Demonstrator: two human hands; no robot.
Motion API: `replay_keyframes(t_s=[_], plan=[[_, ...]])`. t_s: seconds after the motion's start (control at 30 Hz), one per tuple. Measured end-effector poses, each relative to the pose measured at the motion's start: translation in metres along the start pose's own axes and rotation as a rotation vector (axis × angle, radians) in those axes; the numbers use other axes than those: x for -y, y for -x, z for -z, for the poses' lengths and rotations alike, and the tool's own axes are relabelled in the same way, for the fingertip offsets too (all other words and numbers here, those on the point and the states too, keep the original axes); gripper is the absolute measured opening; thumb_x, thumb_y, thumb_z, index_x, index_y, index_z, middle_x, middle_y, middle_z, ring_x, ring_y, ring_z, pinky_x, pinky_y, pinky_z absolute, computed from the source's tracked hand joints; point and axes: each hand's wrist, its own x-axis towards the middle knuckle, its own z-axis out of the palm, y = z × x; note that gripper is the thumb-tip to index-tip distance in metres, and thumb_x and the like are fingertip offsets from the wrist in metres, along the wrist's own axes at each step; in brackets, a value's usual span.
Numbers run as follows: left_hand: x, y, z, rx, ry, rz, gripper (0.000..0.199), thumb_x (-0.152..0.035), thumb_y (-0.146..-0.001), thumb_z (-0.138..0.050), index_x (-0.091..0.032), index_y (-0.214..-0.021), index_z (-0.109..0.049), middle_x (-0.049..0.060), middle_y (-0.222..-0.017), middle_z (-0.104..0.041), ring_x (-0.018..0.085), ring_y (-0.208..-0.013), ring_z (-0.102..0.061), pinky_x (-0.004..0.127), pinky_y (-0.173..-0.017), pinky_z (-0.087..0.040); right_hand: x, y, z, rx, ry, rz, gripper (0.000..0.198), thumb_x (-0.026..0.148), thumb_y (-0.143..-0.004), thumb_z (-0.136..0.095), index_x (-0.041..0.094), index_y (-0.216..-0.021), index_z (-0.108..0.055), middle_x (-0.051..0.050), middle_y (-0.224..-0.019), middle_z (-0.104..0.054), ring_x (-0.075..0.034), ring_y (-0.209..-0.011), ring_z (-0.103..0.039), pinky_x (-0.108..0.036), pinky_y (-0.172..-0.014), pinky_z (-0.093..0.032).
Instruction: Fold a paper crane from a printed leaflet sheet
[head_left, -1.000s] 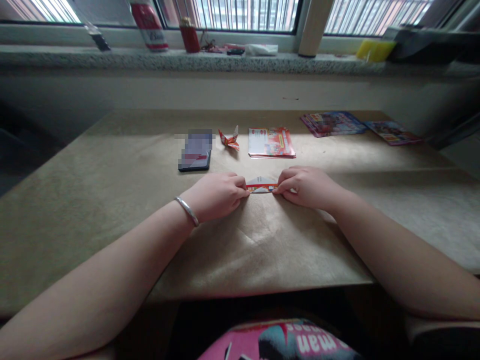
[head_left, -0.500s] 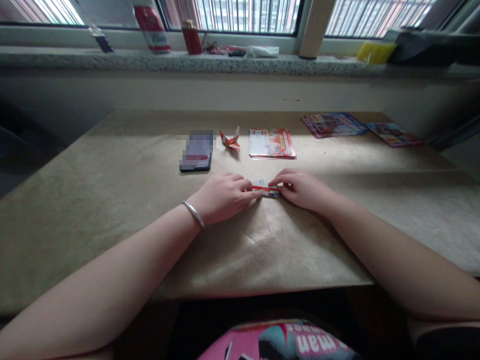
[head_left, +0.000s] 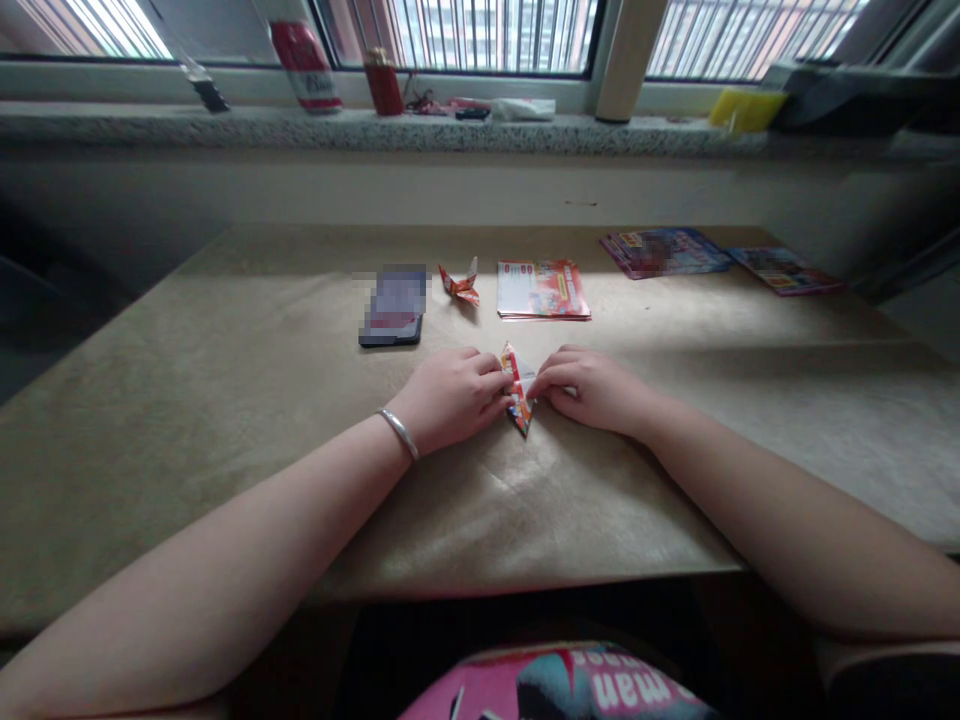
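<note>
A small folded paper (head_left: 519, 390), red, white and printed in colours, lies on the table between my hands, its points facing away from and toward me. My left hand (head_left: 463, 400), with a silver bangle at the wrist, grips its left edge, fingers closed. On the other side, my right hand (head_left: 589, 388) has its thumb and fingertips closed on the right edge. Beyond the hands stands a red and white origami crane (head_left: 460, 286), wings raised. To its right is a stack of printed paper sheets (head_left: 541, 291), red and white.
A phone (head_left: 394, 305) with a blurred screen lies left of the crane. Colourful printed cards (head_left: 667, 251) sit at the back right, another card pile (head_left: 784, 270) beside them. On the windowsill are a can (head_left: 306, 65), a red cylinder (head_left: 383, 83) and a yellow object (head_left: 747, 110).
The folded paper has turned from lying crosswise to pointing toward me, and more of its length shows. Both hands have shifted slightly with it.
</note>
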Motion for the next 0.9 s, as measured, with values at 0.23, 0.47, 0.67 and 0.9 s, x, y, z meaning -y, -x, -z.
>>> replay_keyframes(t_s=[0.23,0.47,0.67,0.9], plan=[[-0.010,-0.003,0.001,0.027,0.000,0.055,0.039,-0.047,-0.092,-0.052,-0.018,-0.115,-0.066,0.009,-0.107,-0.066,0.024,-0.096,-0.059,0.037,-0.084,-0.048,-0.006,-0.001,0.001,-0.060,0.124,-0.056,0.024,0.014,-0.084,-0.057,0.019,-0.102,-0.072,-0.008,-0.110,-0.069,-0.022,-0.104,-0.059,-0.038,-0.094,-0.048],[-0.024,-0.002,0.006,0.053,0.097,0.170,0.037,-0.047,-0.095,-0.046,-0.021,-0.107,-0.070,0.007,-0.098,-0.066,0.022,-0.093,-0.058,0.036,-0.084,-0.048,-0.002,0.000,0.006,-0.014,0.241,0.014,0.023,0.033,-0.092,-0.056,0.026,-0.099,-0.077,-0.006,-0.093,-0.073,-0.021,-0.089,-0.058,-0.036,-0.081,-0.048],[-0.028,0.002,0.004,0.008,0.093,0.173,0.038,-0.048,-0.086,-0.061,-0.022,-0.112,-0.068,0.007,-0.104,-0.066,0.024,-0.095,-0.058,0.037,-0.084,-0.049,0.002,-0.001,0.007,-0.001,0.181,0.052,0.019,0.033,-0.090,-0.060,0.023,-0.095,-0.075,-0.006,-0.107,-0.073,-0.024,-0.108,-0.058,-0.040,-0.094,-0.047],[-0.022,0.002,0.004,-0.020,0.039,0.085,0.032,-0.038,-0.087,-0.058,-0.021,-0.111,-0.069,0.007,-0.101,-0.067,0.023,-0.089,-0.060,0.038,-0.082,-0.049,0.002,-0.002,0.007,0.035,0.144,0.079,0.018,0.023,-0.086,-0.059,0.020,-0.099,-0.072,-0.008,-0.107,-0.072,-0.023,-0.111,-0.059,-0.040,-0.099,-0.046]])
